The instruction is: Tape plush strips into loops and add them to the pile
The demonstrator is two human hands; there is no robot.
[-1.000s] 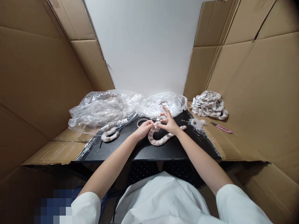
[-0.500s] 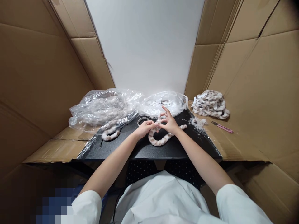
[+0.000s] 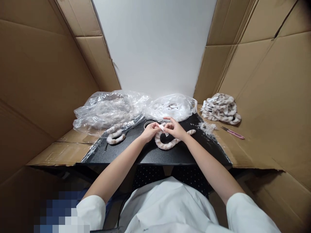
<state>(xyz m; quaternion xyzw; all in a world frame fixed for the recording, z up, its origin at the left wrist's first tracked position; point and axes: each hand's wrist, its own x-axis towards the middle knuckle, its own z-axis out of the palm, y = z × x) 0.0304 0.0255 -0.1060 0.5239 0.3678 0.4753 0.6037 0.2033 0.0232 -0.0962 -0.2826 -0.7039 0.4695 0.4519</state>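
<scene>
A small white tag [image 3: 163, 129] is stretched slantwise between my two hands above the black table. My left hand [image 3: 151, 131] pinches its upper left end. My right hand [image 3: 175, 129] has thumb and a finger closed at its lower right part, other fingers raised. Just below them, a fluffy white-and-brown striped cord [image 3: 166, 145] lies curled on the tabletop, one end running out to the right under my right wrist. Its other end goes up behind my fingers and is partly hidden. A round ring-shaped thing [image 3: 146, 124] sits behind my left hand.
Clear plastic bags, one over fluffy cords [image 3: 107, 111] and one with white tags [image 3: 170, 108], lie at the back. Another cord [image 3: 116, 139] is at left. To the right are loose fluff [image 3: 207, 128], pink-handled snips [image 3: 233, 133] and a pile of cords [image 3: 220, 110].
The white tag, upright above my fingers before, now slants down between both hands. My right fingers have come lower and closer to it. The view has shifted slightly.
</scene>
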